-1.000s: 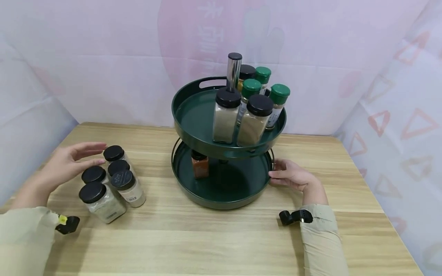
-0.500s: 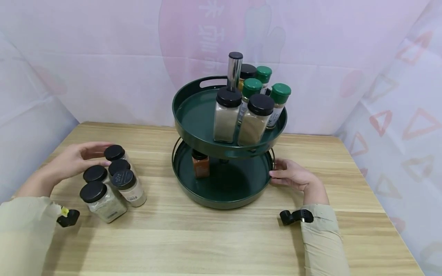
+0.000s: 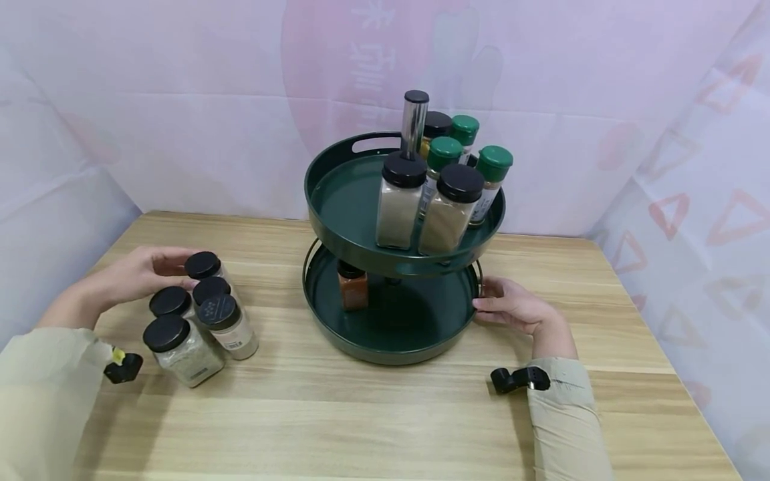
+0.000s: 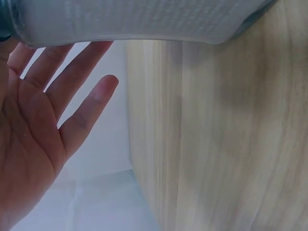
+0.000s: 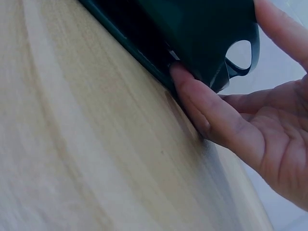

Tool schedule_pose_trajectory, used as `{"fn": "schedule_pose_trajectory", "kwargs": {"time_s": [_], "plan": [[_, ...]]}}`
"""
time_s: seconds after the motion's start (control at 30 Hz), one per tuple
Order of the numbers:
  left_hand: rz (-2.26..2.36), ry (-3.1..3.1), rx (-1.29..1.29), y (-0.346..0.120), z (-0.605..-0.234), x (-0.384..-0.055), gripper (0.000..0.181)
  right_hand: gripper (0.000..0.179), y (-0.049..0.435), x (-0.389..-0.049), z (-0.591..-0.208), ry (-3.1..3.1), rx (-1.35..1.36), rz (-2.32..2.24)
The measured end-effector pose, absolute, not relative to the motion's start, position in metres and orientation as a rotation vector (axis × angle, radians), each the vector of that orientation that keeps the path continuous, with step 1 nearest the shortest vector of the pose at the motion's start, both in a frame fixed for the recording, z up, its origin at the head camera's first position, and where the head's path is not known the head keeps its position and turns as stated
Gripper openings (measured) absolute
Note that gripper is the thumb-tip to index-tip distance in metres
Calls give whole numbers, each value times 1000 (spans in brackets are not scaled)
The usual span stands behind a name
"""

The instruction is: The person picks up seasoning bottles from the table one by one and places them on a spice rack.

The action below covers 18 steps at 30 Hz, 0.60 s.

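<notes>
My left hand [image 3: 135,275] reaches around the rearmost of several black-capped spice jars on the left, its thumb in front of the black cap [image 3: 202,264] and its fingers behind. In the left wrist view its fingers [image 4: 79,77] stretch out rather straight beside a jar [image 4: 120,19]. A perforated black lid tops the front-right jar [image 3: 236,332] of that group. Over on the right, my right hand [image 3: 511,307] grips the rim of the lower tray [image 3: 391,357] of a dark green two-tier rack, near its handle opening [image 5: 239,54]. Its thumb sits on the rim.
On the upper tray [image 3: 345,200] stand several jars with green or black caps, grouped at the right around the metal post [image 3: 415,123]. One small reddish-orange jar [image 3: 353,290] stands in the lower tray. Everything rests on a wooden table [image 3: 337,427] before a white printed cloth [image 3: 210,100].
My left hand has moved right and slightly forward, closing in around the rearmost jar. The right hand stays at the lower tray's rim, and the jars keep their places.
</notes>
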State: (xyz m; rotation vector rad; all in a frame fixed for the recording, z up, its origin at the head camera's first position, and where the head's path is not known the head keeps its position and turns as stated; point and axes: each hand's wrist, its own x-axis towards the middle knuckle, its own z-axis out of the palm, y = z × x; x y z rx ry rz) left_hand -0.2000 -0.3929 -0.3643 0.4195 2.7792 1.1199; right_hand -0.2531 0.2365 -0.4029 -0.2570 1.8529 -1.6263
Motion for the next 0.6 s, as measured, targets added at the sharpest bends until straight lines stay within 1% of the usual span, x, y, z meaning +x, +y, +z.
{"fn": "schedule_pose_trajectory", "kwargs": {"time_s": [0.17, 0.33, 0.6], "plan": [[1201, 2726, 443, -394, -365, -199, 53, 93, 237, -252, -403, 1852, -254, -1635], [1291, 2668, 466, -396, -368, -199, 48, 91, 237, -253, -405, 1853, -263, -1636], [1225, 2707, 455, -391, -373, -204, 37, 93, 237, -253, -406, 1859, -260, -1622]]}}
